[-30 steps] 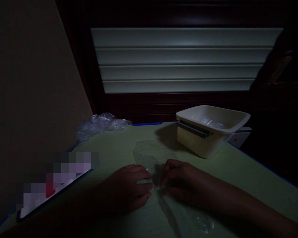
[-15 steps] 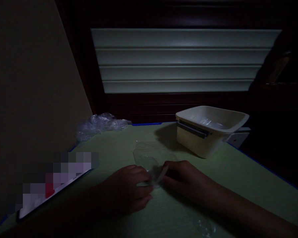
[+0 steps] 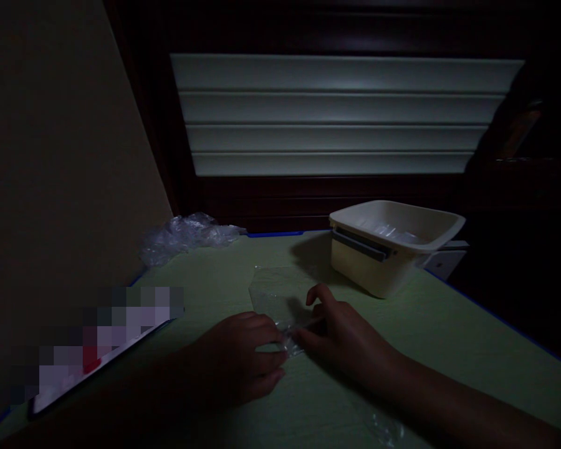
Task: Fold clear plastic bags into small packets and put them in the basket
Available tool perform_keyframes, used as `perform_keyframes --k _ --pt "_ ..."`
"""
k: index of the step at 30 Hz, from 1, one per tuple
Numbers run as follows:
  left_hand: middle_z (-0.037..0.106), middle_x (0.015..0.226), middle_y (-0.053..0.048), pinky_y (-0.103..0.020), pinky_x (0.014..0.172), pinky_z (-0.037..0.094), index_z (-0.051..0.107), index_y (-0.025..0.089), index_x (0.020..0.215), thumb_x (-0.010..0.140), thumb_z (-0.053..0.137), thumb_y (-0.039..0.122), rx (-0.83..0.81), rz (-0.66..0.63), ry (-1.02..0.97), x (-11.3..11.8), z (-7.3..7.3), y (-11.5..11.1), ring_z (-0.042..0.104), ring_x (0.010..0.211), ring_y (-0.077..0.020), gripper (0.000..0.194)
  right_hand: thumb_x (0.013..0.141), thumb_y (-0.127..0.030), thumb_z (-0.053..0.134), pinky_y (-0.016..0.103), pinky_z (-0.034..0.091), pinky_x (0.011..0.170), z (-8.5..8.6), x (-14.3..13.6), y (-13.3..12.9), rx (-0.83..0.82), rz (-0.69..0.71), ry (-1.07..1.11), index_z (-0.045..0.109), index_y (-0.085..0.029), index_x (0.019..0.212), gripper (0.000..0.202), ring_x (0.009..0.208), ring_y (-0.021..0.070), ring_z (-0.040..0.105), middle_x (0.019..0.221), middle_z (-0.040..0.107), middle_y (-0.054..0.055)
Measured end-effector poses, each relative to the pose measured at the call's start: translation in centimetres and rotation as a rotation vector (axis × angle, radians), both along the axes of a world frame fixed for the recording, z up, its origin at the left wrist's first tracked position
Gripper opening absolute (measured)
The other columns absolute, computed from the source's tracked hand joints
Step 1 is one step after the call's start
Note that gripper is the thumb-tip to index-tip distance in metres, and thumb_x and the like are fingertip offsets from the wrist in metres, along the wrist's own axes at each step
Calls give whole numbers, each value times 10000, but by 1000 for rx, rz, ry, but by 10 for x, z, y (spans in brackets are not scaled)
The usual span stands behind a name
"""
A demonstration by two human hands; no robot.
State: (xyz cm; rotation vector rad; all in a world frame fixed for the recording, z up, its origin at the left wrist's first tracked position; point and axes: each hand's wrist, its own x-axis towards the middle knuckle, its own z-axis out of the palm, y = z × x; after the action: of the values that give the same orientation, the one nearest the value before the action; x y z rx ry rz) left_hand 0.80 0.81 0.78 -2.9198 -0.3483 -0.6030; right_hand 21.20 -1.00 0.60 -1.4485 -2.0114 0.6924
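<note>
A thin clear plastic bag (image 3: 280, 287) lies flat on the green table (image 3: 206, 280), its near end bunched between my hands. My left hand (image 3: 250, 355) rests on the table, fingertips pinching the bunched near edge of the bag. My right hand (image 3: 346, 333) has its index finger lifted and bent. Its thumb meets the near end of the bag, where a thin strip shows between thumb and the other fingers. Dim light hides exactly what this strip is.
A cream bin (image 3: 374, 268) with a grey handle and clear plastic inside stands at the back right. Crumpled clear plastic (image 3: 191, 231) lies at the back left. A slim tablet-like device (image 3: 103, 365), partly blurred out, leans at left. More clear plastic (image 3: 386, 430) lies near the front.
My right index finger has lifted, and the pale strip in the right hand has tilted down flatter towards the bag. My left hand stays in place.
</note>
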Motion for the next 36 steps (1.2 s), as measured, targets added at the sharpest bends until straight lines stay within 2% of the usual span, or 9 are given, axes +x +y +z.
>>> perform_keyframes --k 4,8,16,19,23,26,29,33,36 --pt "650 880 -56 -317 718 481 602 165 867 830 506 192 15 -16 -38 1 -2 1 587 814 -186 106 758 -235 545 220 300 466 -2 -2 0 46 -37 -88 348 -203 947 275 524 145 528 612 567 -22" --pt "640 922 -65 -322 732 480 594 165 907 841 496 209 32 21 -24 0 -2 0 588 826 -189 126 752 -250 557 218 281 461 -1 -3 0 40 -60 -104 352 -197 967 302 529 142 510 609 539 -29" --pt "609 985 -97 -357 809 470 559 147 936 803 531 191 116 35 -36 1 5 -6 559 926 -216 142 755 -248 567 224 295 473 -2 -3 0 52 -48 -89 379 -186 978 298 530 140 513 604 549 -31" --pt "632 960 -101 -368 824 469 558 129 967 812 525 199 64 5 -19 3 4 -4 566 939 -223 173 745 -228 578 219 288 470 -1 -2 -1 51 -55 -124 427 -179 939 251 534 134 506 627 566 -12" --pt "641 924 -98 -351 785 483 594 128 909 833 508 205 -45 34 -29 1 -2 0 585 882 -207 138 769 -237 559 217 298 497 3 -2 -2 72 6 -188 500 -183 767 80 564 125 501 669 584 10" --pt "630 989 -105 -358 795 476 604 142 900 833 513 219 -59 58 -38 -1 -4 0 581 898 -207 137 787 -246 541 220 313 523 10 1 -4 110 41 -226 537 -177 731 89 597 130 511 694 594 21" --pt "629 1007 -101 -358 820 463 604 148 878 828 514 211 -56 87 -65 -1 -3 0 570 943 -212 120 824 -262 488 229 326 539 16 7 -3 131 17 -266 570 -174 764 134 617 141 528 721 609 40" --pt "638 938 -96 -364 827 456 596 134 900 827 491 204 -58 117 -98 0 -2 1 558 954 -221 145 860 -284 418 241 322 519 18 18 4 78 -64 -354 594 -159 781 230 574 145 533 703 625 73" --pt "636 906 -99 -364 775 470 596 131 895 826 472 194 -48 183 -94 1 -3 2 576 872 -216 156 868 -275 400 236 320 505 17 21 6 31 -28 -318 608 -148 794 254 561 138 530 693 627 75"
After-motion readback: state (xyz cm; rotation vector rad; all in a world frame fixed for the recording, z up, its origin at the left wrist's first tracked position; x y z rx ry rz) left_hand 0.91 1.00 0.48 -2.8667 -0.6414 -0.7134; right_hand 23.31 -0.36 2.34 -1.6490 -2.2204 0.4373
